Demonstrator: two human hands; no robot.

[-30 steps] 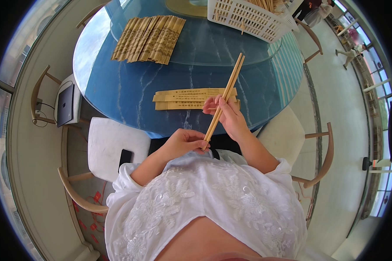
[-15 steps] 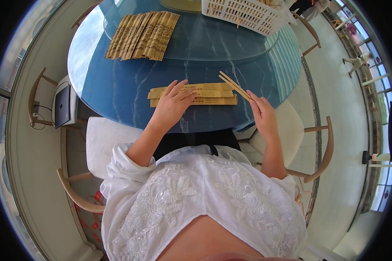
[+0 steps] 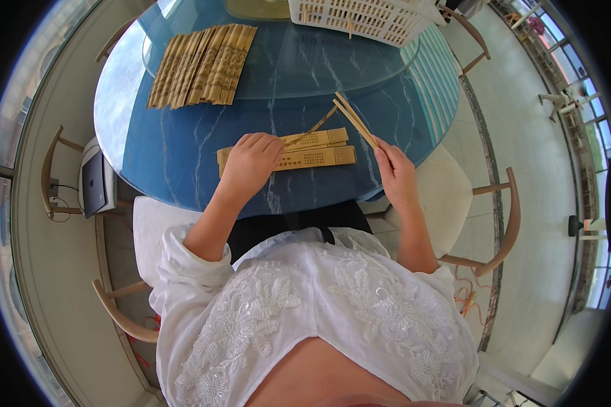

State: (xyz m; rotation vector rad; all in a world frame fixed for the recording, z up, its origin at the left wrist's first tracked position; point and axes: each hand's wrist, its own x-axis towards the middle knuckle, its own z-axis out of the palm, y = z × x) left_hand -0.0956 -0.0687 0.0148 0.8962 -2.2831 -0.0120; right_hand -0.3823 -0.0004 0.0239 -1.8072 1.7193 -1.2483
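Observation:
My right hand (image 3: 395,175) pinches a pair of wooden chopsticks (image 3: 355,120) by one end, their free tips pointing away and to the left. A narrow brown paper chopstick sleeve (image 3: 313,129), seen nearly edge-on, rises from the fingers of my left hand (image 3: 253,159). Its far end comes up to the chopstick tips; whether they are inside it I cannot tell. Beneath the left hand lie a few flat printed paper sleeves (image 3: 319,158) on the blue marbled table (image 3: 305,186). The left hand's fingers are closed and partly hide the sleeves.
A fanned row of patterned sleeves (image 3: 200,66) lies at the back left. Behind to the right, a white slatted basket (image 3: 366,20) stands on the glass turntable (image 3: 278,68). Chairs surround the table, one holding a dark laptop (image 3: 95,183).
My left hand has gone from lying spread on the sleeves to gripping one and lifting its right end. The chopsticks in my right hand now meet that end. The whole view has shifted slightly.

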